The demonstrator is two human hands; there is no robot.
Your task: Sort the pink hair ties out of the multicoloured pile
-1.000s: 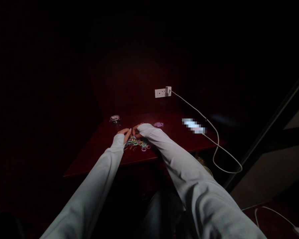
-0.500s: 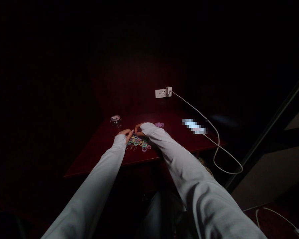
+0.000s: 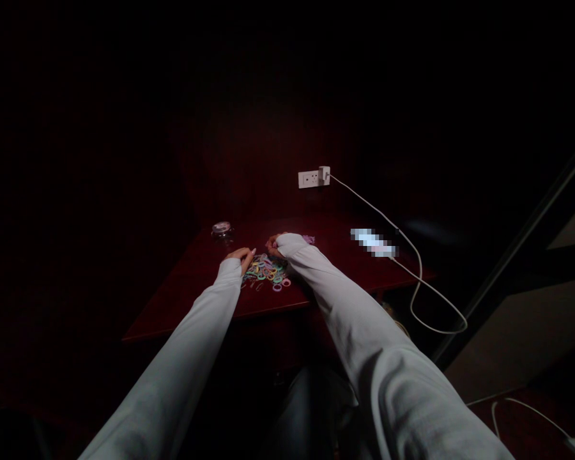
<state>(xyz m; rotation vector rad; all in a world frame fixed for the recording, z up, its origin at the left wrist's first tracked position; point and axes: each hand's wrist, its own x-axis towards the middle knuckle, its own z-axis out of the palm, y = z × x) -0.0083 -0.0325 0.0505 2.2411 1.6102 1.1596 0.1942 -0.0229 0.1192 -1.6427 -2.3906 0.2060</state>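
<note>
A mixed heap of small coloured hair ties (image 3: 267, 271) lies on the dark red table, in yellow, green, pink, purple and blue. My left hand (image 3: 242, 255) rests at the heap's left edge, its fingers stretched loosely and apart. Just past the heap's far side is my right hand (image 3: 273, 245), fingers curled together around what looks like a pinkish-purple hair tie, mostly hidden. Beyond the right cuff, a separate purple bunch of hair ties (image 3: 309, 239) shows in part.
A clear round jar with a lid (image 3: 221, 231) stands at the table's back left. On the right lies a blurred-out lit phone (image 3: 374, 243), its white cable (image 3: 420, 268) looping past the table edge to a charger in the wall socket (image 3: 308, 179).
My right hand has moved away from my left hand, up and slightly right, toward the purple bunch. My left hand has stayed almost in place by the heap.
</note>
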